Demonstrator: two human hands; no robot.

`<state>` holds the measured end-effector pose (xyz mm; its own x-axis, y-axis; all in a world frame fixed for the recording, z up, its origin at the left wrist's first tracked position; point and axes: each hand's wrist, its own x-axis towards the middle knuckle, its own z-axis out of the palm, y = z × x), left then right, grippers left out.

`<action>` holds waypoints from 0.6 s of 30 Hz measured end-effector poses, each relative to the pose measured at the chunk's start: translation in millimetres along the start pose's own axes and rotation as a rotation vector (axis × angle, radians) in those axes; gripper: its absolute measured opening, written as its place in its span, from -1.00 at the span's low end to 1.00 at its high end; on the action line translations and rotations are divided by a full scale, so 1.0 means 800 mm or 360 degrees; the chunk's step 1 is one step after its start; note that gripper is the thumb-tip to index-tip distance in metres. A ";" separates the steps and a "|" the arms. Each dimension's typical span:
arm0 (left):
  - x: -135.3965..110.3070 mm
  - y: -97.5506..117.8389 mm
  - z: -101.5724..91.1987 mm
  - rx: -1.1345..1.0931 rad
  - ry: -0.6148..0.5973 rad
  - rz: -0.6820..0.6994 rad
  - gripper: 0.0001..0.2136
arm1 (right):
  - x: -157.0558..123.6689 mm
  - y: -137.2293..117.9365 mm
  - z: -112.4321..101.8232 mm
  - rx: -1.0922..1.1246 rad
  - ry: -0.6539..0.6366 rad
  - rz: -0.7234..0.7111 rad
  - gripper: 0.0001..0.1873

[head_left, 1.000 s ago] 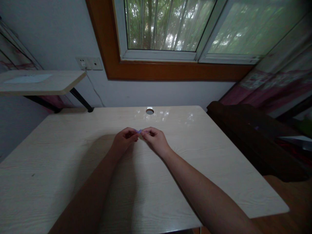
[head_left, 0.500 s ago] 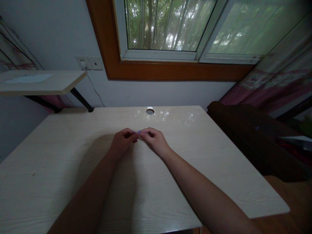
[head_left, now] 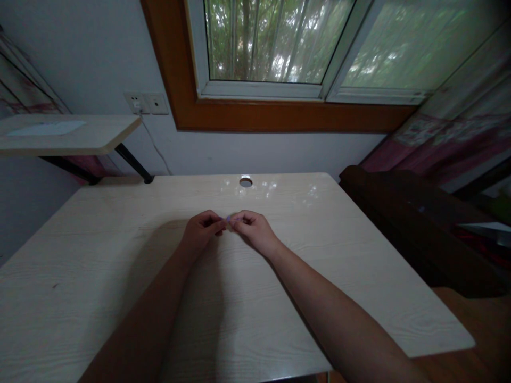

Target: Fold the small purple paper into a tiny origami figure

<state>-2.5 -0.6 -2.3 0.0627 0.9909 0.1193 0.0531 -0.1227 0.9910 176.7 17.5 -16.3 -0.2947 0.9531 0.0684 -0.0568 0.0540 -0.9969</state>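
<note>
Okay, your left hand (head_left: pixel 200 230) and right hand (head_left: pixel 256 230) pinch a tiny purple piece (head_left: pixel 228 218).
Toward far edge, pale wood-grain table (head_left: pixel 319 229).

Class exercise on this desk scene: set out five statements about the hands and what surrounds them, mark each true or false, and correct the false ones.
1. The left hand and right hand both pinch a small purple item. True.
2. The hands are held far apart, one at each side of the desk. False: their fingertips are close together, near the middle.
3. A round hole lies beyond the hands, near the desk's far edge. True.
4. The raised shelf stands at the right end of the desk. False: it is at the left end.
5. A pale cord runs down from the wall socket. True.
</note>
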 end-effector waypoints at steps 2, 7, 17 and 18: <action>0.001 -0.002 -0.001 -0.0017 0.0032 0.0019 -0.84 | 0.000 -0.001 0.000 -0.0013 0.0028 0.0022 -0.78; 0.003 -0.007 -0.004 -0.0141 0.0067 -0.0042 -0.84 | 0.001 0.000 -0.001 -0.0009 0.0041 0.0034 -0.81; 0.007 -0.011 -0.006 -0.0198 0.0162 -0.0093 -0.81 | 0.002 -0.001 -0.001 -0.0019 0.0059 0.0046 -0.83; 0.008 -0.012 -0.007 -0.0203 0.0211 -0.0071 -0.81 | 0.002 -0.002 -0.001 -0.0008 0.0069 0.0049 -0.83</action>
<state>-8.1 7.0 -10.9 -0.0691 0.9949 0.0735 -0.0741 -0.0786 0.9941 177.1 18.9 -15.0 -0.2549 0.9663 0.0361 -0.0434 0.0259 -0.9987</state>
